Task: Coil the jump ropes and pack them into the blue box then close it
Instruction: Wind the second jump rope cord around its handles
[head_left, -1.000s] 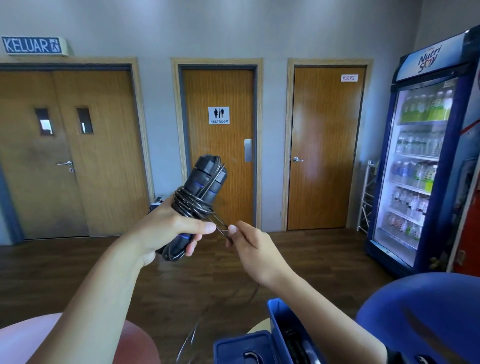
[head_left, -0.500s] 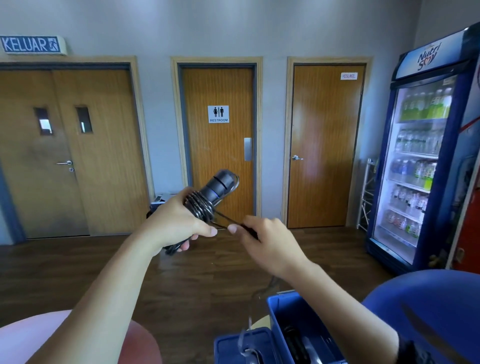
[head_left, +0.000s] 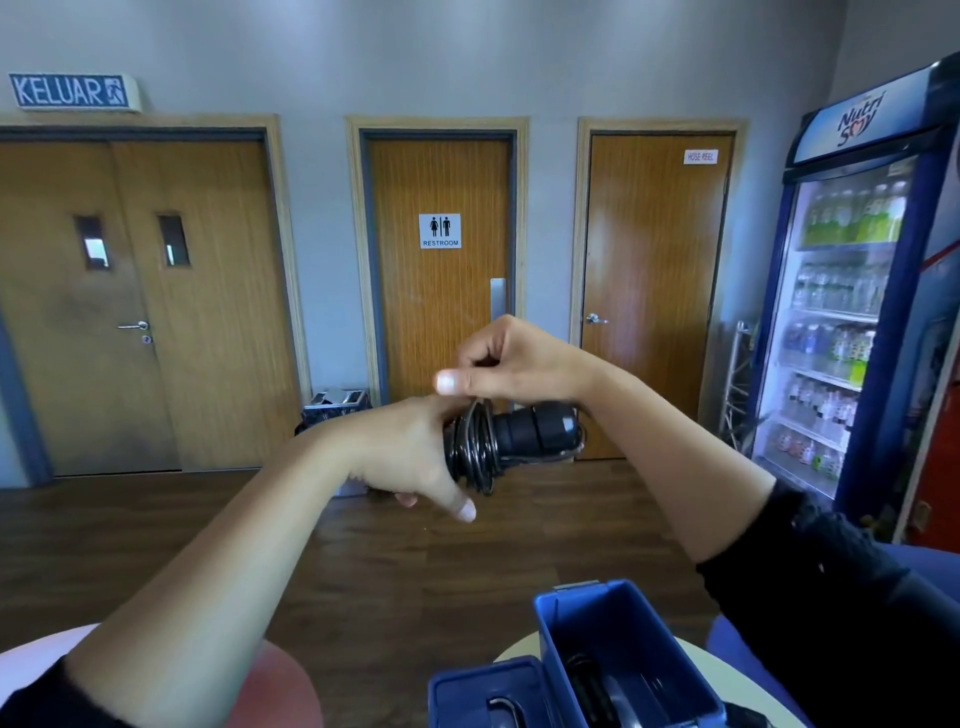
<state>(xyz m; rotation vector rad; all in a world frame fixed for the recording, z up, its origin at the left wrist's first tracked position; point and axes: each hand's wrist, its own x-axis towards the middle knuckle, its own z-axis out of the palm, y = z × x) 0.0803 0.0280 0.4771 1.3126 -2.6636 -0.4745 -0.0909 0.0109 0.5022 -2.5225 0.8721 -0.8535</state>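
The jump rope handles (head_left: 535, 431) now lie level, no longer tilted up, held in the air beyond the open blue box (head_left: 613, 639) by the left hand (head_left: 410, 447), fingers curled round them. The right hand (head_left: 514, 364) has crossed above, thumb and forefinger pinching the cord (head_left: 480, 447). Judged another wrap; packing not yet done.

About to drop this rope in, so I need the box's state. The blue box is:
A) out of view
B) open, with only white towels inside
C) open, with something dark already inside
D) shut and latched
C: the blue box stands open, its lid folded out beside it and a dark coiled item inside. The left hand and right hand both hold the jump rope.
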